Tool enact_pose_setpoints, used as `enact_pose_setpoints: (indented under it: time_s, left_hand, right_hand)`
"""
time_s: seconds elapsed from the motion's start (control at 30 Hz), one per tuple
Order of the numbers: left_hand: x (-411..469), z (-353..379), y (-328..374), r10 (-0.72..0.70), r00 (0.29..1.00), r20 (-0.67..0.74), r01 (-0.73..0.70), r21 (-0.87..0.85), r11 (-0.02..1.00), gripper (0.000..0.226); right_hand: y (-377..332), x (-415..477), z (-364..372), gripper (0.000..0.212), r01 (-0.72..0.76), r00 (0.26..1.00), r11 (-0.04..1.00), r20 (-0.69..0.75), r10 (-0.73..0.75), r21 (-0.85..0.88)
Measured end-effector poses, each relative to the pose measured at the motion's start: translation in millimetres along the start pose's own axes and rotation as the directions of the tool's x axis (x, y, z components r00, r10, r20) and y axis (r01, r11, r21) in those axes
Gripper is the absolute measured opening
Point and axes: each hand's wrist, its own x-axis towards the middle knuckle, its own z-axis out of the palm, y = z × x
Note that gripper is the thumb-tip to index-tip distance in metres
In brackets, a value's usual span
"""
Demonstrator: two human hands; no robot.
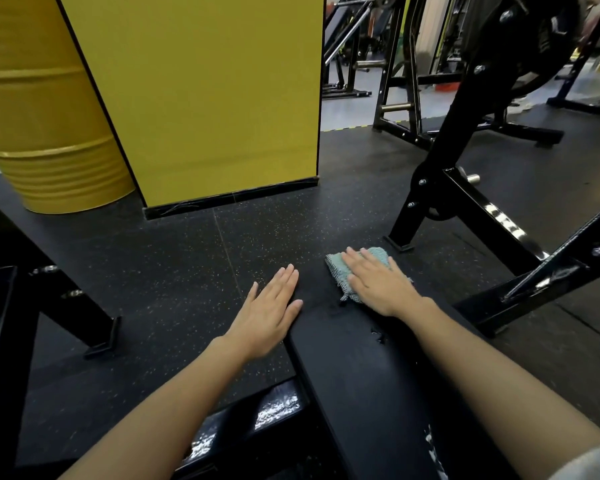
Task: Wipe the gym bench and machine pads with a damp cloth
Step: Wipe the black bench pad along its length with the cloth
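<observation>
A black padded gym bench (357, 368) runs from the bottom of the view away from me, with a few small tears in its surface. A pale green cloth (336, 271) lies flat on the bench's far end. My right hand (378, 282) presses on the cloth with straight, spread fingers. My left hand (271, 306) rests flat with straight fingers at the bench's left edge, its thumb on the pad. Part of the cloth is hidden under my right hand.
Black steel rack legs (465, 202) stand to the right of the bench, and another black frame (21, 292) to the left. A yellow pillar (205, 98) and a yellow drum (39, 109) stand ahead on the speckled rubber floor (174, 265). More machines fill the back right.
</observation>
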Motion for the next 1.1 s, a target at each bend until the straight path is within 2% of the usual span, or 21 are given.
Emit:
enact_pose_setpoints:
  time_s: [0.13, 0.37, 0.53, 0.6, 0.77, 0.9, 1.0, 1.1]
  left_hand:
    - [2.6, 0.5, -4.9, 0.018, 1.000, 0.013, -0.018, 0.010, 1.000, 0.063]
    - [8.3, 2.1, -16.5, 0.086, 0.996, 0.018, -0.086, -0.020, 0.996, 0.096]
    - [8.8, 1.0, -20.3, 0.120, 0.992, 0.024, -0.120, 0.022, 0.992, 0.102]
    - [9.7, -0.5, -20.1, 0.122, 0.992, 0.036, -0.124, 0.039, 0.992, 0.104]
    - [9.4, -1.5, -19.5, 0.122, 0.991, 0.054, -0.123, 0.011, 0.992, 0.095]
    - [10.3, -2.8, -19.4, 0.112, 0.990, 0.082, -0.112, 0.002, 0.994, 0.091]
    - [11.8, -3.0, -21.2, 0.119, 0.990, 0.079, -0.120, 0.006, 0.993, 0.097]
    - [12.1, -1.7, -21.6, 0.126, 0.989, 0.079, -0.128, 0.013, 0.992, 0.100]
  right_hand:
    - [-15.8, 6.0, 7.4, 0.054, -0.052, 0.998, 0.998, -0.019, 0.051, -0.047]
    - [-73.5, 2.3, 18.8, 0.054, 0.217, 0.976, 0.974, 0.007, -0.217, -0.066]
    - [-57.0, 0.6, 10.1, 0.052, 0.260, 0.966, 0.966, 0.009, -0.260, -0.003]
    - [-35.2, 2.5, 4.9, 0.052, 0.206, 0.979, 0.978, 0.008, -0.206, -0.034]
    - [33.7, 7.0, -7.1, 0.052, -0.045, 0.999, 0.999, -0.009, 0.045, -0.012]
    - [20.7, 15.6, -2.5, 0.053, -0.138, 0.990, 0.990, -0.007, 0.137, -0.036]
    - [-9.7, 11.0, 5.7, 0.053, -0.047, 0.999, 0.996, -0.019, 0.046, -0.079]
    - [-44.2, 0.0, 13.2, 0.054, 0.136, 0.990, 0.987, -0.023, -0.138, -0.091]
